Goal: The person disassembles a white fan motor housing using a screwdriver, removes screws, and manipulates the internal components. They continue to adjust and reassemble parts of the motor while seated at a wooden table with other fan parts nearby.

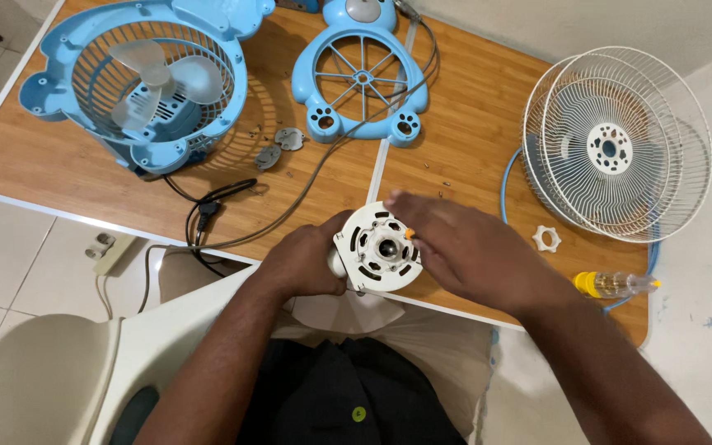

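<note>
both hands hold white motor housing over wooden table.

I held a round white fan motor housing at the table's near edge, its slotted face and dark centre shaft tilted up toward me.

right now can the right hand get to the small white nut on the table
Probably yes. The right hand rests on the white motor housing, and the white nut lies just beyond it on bare tabletop, with nothing between them. The white fan grille sits behind it, clear of the path.
</note>
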